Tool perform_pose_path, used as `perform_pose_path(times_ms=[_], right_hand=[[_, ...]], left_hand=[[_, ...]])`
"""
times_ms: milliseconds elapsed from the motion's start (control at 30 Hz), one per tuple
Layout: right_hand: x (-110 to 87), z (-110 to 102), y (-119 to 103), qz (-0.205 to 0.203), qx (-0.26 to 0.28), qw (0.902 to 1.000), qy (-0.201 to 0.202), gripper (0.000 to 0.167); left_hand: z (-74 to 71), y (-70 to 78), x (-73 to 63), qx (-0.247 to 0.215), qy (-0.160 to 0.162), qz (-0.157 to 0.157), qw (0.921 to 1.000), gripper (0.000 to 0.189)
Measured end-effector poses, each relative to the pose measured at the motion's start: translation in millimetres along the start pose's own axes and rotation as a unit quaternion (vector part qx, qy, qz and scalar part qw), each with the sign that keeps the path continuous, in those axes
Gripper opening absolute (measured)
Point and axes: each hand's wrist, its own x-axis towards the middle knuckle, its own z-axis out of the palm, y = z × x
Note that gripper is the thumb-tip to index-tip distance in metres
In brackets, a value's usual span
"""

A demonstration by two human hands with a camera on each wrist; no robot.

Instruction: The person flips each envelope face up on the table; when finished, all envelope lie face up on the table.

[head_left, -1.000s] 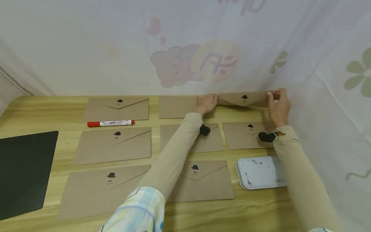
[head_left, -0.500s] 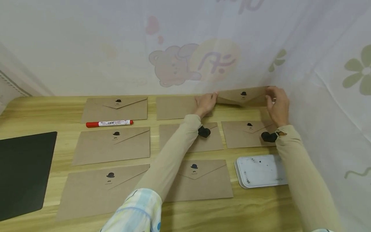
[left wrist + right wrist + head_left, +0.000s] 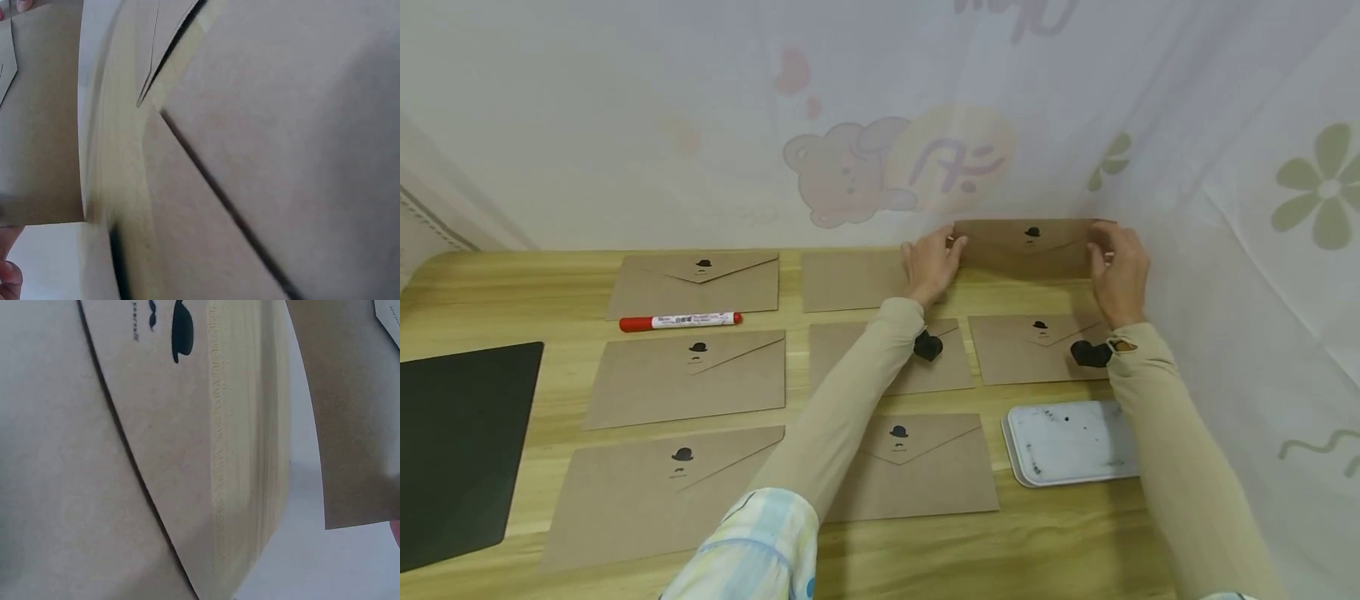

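Observation:
A brown kraft envelope (image 3: pixel 1022 252) with a black bowler-hat print is held raised at the back right, close to the wall curtain. My left hand (image 3: pixel 934 265) pinches its left end between thumb and fingers. At the other end, my right hand (image 3: pixel 1122 271) grips the right edge. In the left wrist view the raised envelope (image 3: pixel 47 137) shows at the left, with fingers (image 3: pixel 9 278) just below its corner. The right wrist view has the envelope (image 3: pixel 350 437) at the right, a bit of fingertip beside it.
Several more envelopes (image 3: pixel 688 379) lie flat in rows on the wooden table (image 3: pixel 1075 533). A red-capped marker (image 3: pixel 681 322) lies between two of them. A white tin-like case (image 3: pixel 1071 442) sits by the right forearm; a black mat (image 3: pixel 463 450) lies at left.
The envelope has been tilted further up, first at its right end, and now stands more upright. My left hand has shifted slightly up at its left end.

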Motion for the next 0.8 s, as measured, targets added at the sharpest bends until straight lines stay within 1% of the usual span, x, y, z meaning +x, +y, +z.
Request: perform_pose_path(times_ms=[133, 233, 300, 367, 467, 567, 600, 633, 700, 733, 800], right_hand=[[0.8, -1, -2, 0.003, -0.001, 1.0000, -0.006, 0.023], [-0.6, -1, -1, 0.008, -0.010, 0.9992, -0.039, 0.037], [-2.4, -1, 1, 0.008, -0.023, 0.9971, -0.072, 0.051], [-4.5, 0, 3, 0.010, -0.035, 0.9936, -0.107, 0.062], [-6.7, 0, 3, 0.016, -0.048, 0.9883, -0.144, 0.071], [-7.4, -1, 3, 0.034, -0.052, 0.9842, -0.166, 0.073], [-7.5, -2, 3, 0.038, -0.054, 0.9830, -0.171, 0.073], [-7.5, -3, 3, 0.041, -0.057, 0.9820, -0.175, 0.073], [-7.6, -4, 4, 0.041, -0.062, 0.9805, -0.182, 0.071], [-7.7, -4, 5, 0.041, -0.064, 0.9798, -0.185, 0.069], [-8.4, -4, 5, 0.041, -0.068, 0.9790, -0.188, 0.061]], left_hand=[[-2.3, 1.4, 1.1, -0.011, 0.019, 0.003, 0.9998, 0.024], [-4.2, 2.9, 0.8, 0.005, 0.022, 0.006, 0.9997, 0.022], [-5.1, 4.0, 0.2, 0.033, 0.023, 0.018, 0.9990, 0.023], [-5.4, 5.0, -0.7, 0.068, 0.024, 0.038, 0.9967, 0.031], [-4.6, 7.4, -2.3, 0.127, 0.035, 0.081, 0.9879, 0.041], [-2.5, 11.0, -3.3, 0.169, 0.044, 0.119, 0.9774, 0.023], [-1.9, 12.8, -3.6, 0.179, 0.042, 0.125, 0.9750, 0.019], [-1.7, 14.6, -4.0, 0.189, 0.036, 0.127, 0.9730, 0.018], [-1.2, 17.1, -4.9, 0.199, 0.027, 0.130, 0.9709, 0.021], [-1.1, 18.0, -5.7, 0.209, 0.018, 0.129, 0.9693, 0.028], [0.3, 19.0, -8.1, 0.221, -0.003, 0.126, 0.9671, 0.034]])
